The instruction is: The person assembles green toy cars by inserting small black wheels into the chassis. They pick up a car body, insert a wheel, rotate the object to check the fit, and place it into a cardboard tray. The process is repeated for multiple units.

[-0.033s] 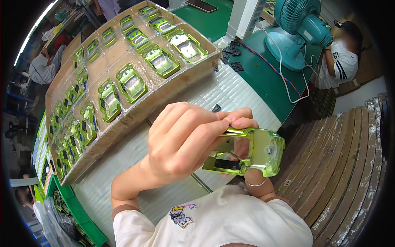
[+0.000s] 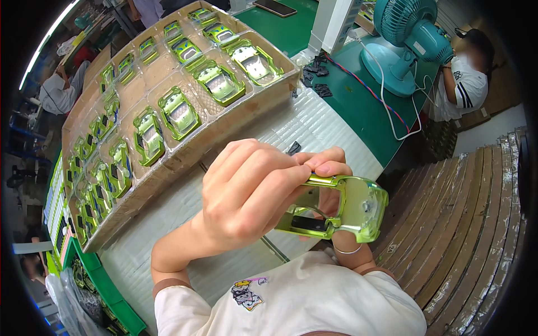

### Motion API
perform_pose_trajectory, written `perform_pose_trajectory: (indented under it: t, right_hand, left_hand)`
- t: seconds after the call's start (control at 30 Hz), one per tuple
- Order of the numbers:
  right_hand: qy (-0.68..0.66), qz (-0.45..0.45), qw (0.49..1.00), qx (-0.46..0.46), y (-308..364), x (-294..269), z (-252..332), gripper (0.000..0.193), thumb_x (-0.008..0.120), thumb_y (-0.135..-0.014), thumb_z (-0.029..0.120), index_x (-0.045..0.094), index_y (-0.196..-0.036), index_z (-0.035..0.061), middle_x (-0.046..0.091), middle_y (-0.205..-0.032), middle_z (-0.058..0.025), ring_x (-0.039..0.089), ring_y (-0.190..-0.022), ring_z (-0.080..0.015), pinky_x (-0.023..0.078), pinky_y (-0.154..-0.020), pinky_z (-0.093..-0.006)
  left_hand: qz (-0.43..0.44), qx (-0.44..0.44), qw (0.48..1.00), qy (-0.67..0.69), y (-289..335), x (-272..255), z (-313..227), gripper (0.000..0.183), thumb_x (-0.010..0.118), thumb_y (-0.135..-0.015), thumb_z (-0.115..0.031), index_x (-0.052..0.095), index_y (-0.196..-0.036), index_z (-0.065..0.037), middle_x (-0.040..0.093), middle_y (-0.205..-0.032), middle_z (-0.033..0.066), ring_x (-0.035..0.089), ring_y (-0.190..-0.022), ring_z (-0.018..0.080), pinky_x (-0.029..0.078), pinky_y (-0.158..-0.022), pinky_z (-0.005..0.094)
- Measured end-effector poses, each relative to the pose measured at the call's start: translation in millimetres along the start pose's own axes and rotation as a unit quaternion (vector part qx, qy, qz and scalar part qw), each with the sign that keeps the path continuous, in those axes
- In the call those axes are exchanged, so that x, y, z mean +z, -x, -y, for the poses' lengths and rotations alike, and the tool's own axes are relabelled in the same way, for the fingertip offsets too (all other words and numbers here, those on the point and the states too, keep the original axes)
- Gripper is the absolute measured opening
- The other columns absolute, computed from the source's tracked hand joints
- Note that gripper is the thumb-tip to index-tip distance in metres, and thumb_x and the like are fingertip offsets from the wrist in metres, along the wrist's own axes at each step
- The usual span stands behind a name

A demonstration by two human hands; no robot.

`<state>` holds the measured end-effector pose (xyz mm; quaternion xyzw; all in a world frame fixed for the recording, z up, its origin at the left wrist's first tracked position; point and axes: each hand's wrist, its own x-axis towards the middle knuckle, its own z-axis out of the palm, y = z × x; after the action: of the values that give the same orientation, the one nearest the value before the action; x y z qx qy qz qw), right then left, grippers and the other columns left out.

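Note:
A shiny green toy car body shell (image 2: 361, 210) is held up in front of my chest, its hollow inside facing me. A black part (image 2: 308, 222) shows inside its lower side. My left hand (image 2: 252, 190) is closed at the shell's upper edge, its fingertips pinched there. From behind, my right hand (image 2: 330, 162) grips the shell, with fingers curled at the top edge; the shell hides most of that hand. Whether a small piece sits between the pinched fingertips cannot be seen. Just beyond the hands, a small black piece (image 2: 294, 148) lies on the white padded table mat (image 2: 314, 123).
A large brown tray (image 2: 185, 148) with several green car shells (image 2: 179, 112) fills the far left. Black pieces (image 2: 322, 89) lie on the green tabletop (image 2: 347, 84), near a teal fan (image 2: 400, 50) with cables. Stacked brown trays (image 2: 454, 235) stand at right. A person (image 2: 468, 84) sits beyond.

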<state>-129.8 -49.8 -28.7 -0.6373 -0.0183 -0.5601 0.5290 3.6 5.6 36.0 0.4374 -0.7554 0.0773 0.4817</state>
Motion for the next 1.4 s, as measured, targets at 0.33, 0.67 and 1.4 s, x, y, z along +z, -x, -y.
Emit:
perform_pose_trajectory:
  t: [0.33, 0.67, 1.4]
  right_hand:
    - [0.063, -0.009, 0.998, -0.026, 1.8, -2.1, -6.1, 0.066, 0.084, -0.054, 0.019, 0.046, -0.107, 0.0053, 0.046, -0.101, -0.0096, 0.055, -0.097, -0.0269, 0.049, -0.083, -0.0359]
    - [-0.016, -0.022, 0.983, 0.181, 11.3, -2.7, 6.0, 0.087, 0.077, -0.058, 0.050, 0.038, -0.121, 0.0048, 0.037, -0.117, -0.0085, 0.041, -0.107, -0.0221, 0.037, -0.090, -0.0359]
    - [0.331, 0.061, 0.941, -0.020, -13.3, -2.9, 10.3, 0.073, 0.081, -0.055, 0.012, 0.046, -0.119, 0.0074, 0.043, -0.111, -0.0138, 0.046, -0.108, -0.0304, 0.044, -0.086, -0.0360]
  left_hand:
    - [0.031, -0.023, 0.996, 0.084, -0.7, 3.1, 15.8, 0.025, 0.075, -0.058, -0.005, 0.062, -0.079, -0.002, 0.058, -0.071, 0.0074, 0.058, -0.066, 0.0198, 0.047, -0.059, 0.0311]
    - [0.049, -0.152, 0.978, 0.136, -2.1, -2.1, 11.1, 0.020, 0.072, -0.062, 0.002, 0.062, -0.079, 0.000, 0.062, -0.076, 0.0089, 0.059, -0.068, 0.0179, 0.046, -0.059, 0.0259]
    - [-0.044, -0.035, 0.996, 0.075, 1.5, 19.7, 31.9, 0.026, 0.069, -0.056, 0.002, 0.062, -0.080, -0.005, 0.063, -0.075, 0.0062, 0.060, -0.068, 0.0205, 0.047, -0.056, 0.0270]
